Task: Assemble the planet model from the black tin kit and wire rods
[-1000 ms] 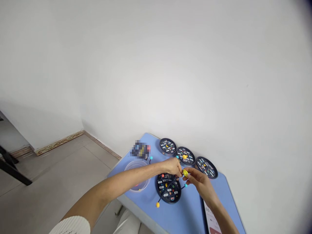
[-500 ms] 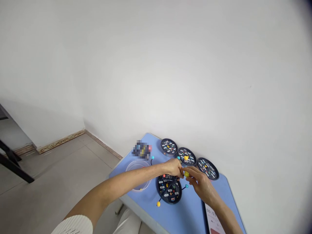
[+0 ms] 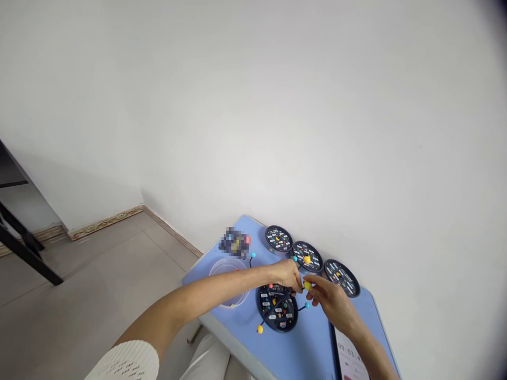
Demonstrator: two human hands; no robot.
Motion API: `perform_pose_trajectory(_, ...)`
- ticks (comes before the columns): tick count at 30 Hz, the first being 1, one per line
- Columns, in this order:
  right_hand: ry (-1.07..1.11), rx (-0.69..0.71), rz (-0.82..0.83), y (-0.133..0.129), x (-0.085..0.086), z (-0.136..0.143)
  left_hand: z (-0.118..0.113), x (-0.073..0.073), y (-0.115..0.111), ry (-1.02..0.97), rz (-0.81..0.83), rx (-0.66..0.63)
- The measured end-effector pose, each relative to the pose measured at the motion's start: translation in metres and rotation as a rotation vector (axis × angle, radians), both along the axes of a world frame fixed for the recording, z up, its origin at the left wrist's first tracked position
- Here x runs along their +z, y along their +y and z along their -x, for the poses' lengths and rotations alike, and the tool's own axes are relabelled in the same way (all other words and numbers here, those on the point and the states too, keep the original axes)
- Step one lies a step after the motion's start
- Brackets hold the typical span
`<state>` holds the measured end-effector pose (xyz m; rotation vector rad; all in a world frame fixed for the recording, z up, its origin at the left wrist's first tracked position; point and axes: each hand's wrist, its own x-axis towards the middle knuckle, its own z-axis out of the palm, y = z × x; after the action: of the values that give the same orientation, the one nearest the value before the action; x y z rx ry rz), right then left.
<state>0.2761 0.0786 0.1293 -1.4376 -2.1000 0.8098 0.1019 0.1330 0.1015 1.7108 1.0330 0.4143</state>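
My left hand (image 3: 288,274) is closed around part of a black-armed frame, just above a round dark base (image 3: 283,319) printed with small coloured planets. Thin black rods stick out from this frame, tipped with small balls: a yellow-orange ball (image 3: 260,329) at the front, a red ball (image 3: 270,285), and a turquoise ball (image 3: 307,305) at the right. Between the fingertips of my right hand (image 3: 328,298) is a yellow ball (image 3: 308,285), right beside my left fingers. My fingers hide the rod's joint there. Another orange ball (image 3: 307,259) and turquoise ball (image 3: 294,258) show behind my hands.
Three round printed dishes, a left one (image 3: 279,238), a middle one (image 3: 312,258) and a right one (image 3: 341,278), line the wall side of the blue table (image 3: 253,338). A clear tub (image 3: 216,266) stands left, by a pixelated item (image 3: 234,243). A timer screen (image 3: 348,351) lies right.
The view has shifted slightly. My right hand's fingers have drawn a little away from my left, showing more of the yellow ball between them. My left hand keeps its grip.
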Motion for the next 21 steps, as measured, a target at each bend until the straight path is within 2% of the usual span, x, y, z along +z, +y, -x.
perform_pose_trajectory(11, 0.104, 0.029, 0.094, 0.0028, -0.0049, -0.0041, 0.0017, 0.0040, -0.0030, -0.012, 0.031, -0.018)
perform_pose_trajectory(16, 0.037, -0.013, 0.002, 0.0003, -0.0035, -0.0025, 0.0005, 0.0008, -0.0020, -0.006, 0.033, -0.021)
perform_pose_trajectory(21, -0.068, 0.115, -0.153, -0.0033, 0.0036, 0.0004, -0.0009, 0.0003, -0.0002, 0.016, 0.024, -0.028)
